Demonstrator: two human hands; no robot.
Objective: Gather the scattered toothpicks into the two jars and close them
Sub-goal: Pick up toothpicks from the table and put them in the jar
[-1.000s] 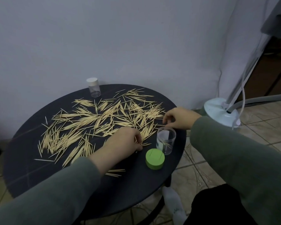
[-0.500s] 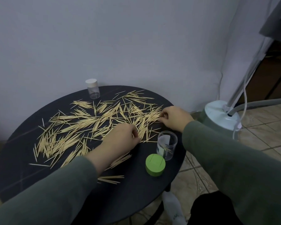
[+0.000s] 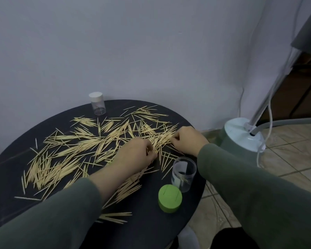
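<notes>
Left hand grip: the left hand (image 3: 135, 157) lies knuckles-up on the pile, fingers curled under; a few sticks show at its fingertips, so it seems to pinch a small bunch, though how many cannot be told.
Right hand grip: the right hand (image 3: 188, 141) sits just across the pile from the left, fingers bent down into the sticks at its far edge; it looks to be raking or pinching them, but whether it has any held cannot be told.
Between the hands: a dense band of toothpicks (image 3: 79, 150), which spreads well out beyond the left hand across the round black table (image 3: 151, 227).
Just nearer than the right hand: the open jar (image 3: 183, 174), upright and clear, with only a few sticks inside.
Beside that jar, toward the person: its green lid (image 3: 170, 198), lying flat on the table with a stick or two on top.
Far past both hands: the second jar (image 3: 97, 103) at the table's back edge, white cap on and seemingly almost empty.
Progress: barely begun, by my reading. Nearly all the sticks remain loose.
Left to do: fill both jars, uncap the far one to load it, then close each.
</notes>
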